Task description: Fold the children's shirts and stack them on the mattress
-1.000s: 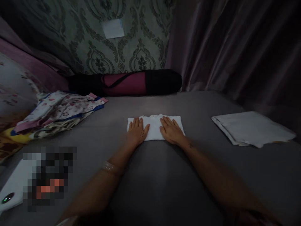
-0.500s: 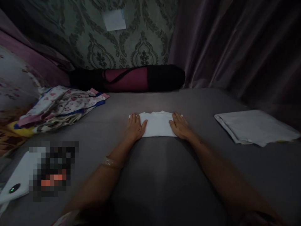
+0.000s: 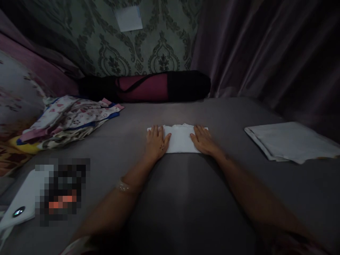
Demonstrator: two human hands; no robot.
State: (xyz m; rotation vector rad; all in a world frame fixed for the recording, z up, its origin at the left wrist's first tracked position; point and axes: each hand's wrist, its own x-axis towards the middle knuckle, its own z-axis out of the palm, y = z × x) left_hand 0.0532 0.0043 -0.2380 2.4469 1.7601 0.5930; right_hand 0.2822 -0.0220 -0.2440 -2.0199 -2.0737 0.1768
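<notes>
A white folded cloth (image 3: 180, 140) lies flat on the grey sheet, a wide rectangle with a slightly uneven far edge. Over its left end rests my left hand (image 3: 157, 142), palm down, fingers stretched forward and thumb toward the middle. My right hand (image 3: 203, 140) lies flat on the right end in the same way, its thumb pointing inward. Both hands are open and press on the cloth from above without gripping it. The cloth's two ends are partly hidden under them.
A larger folded white cloth (image 3: 293, 141) lies at the right. Patterned clothes (image 3: 77, 113) are heaped at the left, with a white device (image 3: 23, 194) nearer me, beside a blurred-out patch. A black and pink rolled bag (image 3: 151, 86) lies along the patterned wall; curtains (image 3: 239, 53) hang at the right.
My left hand has shifted slightly inward over the cloth. My right hand stays nearly where it was. The view has tilted a little.
</notes>
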